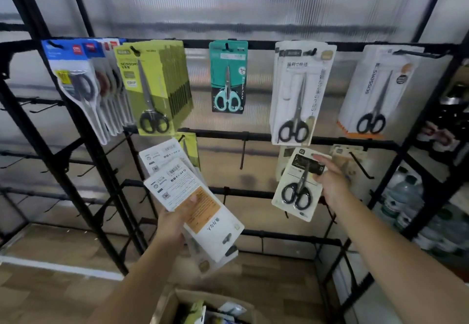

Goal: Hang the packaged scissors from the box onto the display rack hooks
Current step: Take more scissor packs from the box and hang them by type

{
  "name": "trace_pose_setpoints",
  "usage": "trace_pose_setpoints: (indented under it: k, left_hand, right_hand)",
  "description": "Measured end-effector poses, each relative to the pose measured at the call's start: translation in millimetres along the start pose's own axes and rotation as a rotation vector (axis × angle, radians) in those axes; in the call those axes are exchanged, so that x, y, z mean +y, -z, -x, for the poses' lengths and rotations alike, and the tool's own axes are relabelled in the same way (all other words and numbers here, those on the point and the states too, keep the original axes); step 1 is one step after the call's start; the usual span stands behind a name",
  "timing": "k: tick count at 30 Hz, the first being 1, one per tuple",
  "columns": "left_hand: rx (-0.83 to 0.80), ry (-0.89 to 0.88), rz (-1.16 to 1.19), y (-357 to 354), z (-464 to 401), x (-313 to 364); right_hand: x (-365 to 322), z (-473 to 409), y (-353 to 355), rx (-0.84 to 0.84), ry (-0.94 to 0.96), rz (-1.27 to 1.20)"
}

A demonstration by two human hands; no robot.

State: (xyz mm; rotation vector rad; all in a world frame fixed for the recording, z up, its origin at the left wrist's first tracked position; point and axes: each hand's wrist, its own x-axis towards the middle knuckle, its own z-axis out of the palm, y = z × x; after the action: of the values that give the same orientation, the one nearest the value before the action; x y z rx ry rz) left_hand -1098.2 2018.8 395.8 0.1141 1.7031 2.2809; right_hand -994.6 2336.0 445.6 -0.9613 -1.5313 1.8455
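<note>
Top rail of display rack: five hooked groups of packaged scissors. Left hand gripped fanned stack of packs, centre. Right hand pinched one pack, centre right. Cardboard box, bottom centre, held further packs.
</note>
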Motion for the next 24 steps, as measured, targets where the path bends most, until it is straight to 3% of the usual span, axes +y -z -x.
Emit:
trace_pose_setpoints:
  k: [6, 12, 21, 24]
  left_hand:
    - [0.002, 0.078, 0.074, -12.4, -9.0, -7.5]
    - [-0.007, 0.079, 0.105, -19.2, -20.8, -12.1]
    - [-0.027, 0.062, 0.073, -19.4, -21.0, -20.7]
    - [-0.019, 0.049, 0.071, -14.3, -20.3, -19.0]
  right_hand:
    - [2.8, -33.5, 6.1, -0.043, 0.062, 0.279]
    - [13.5, -45.8, 10.2, -0.032, 0.11, 0.287]
    - [22.8, -51.6, -3.6, -0.203, 0.108, 0.33]
    - [26.9, -56.7, -4.7, -0.187, 0.105, 0.326]
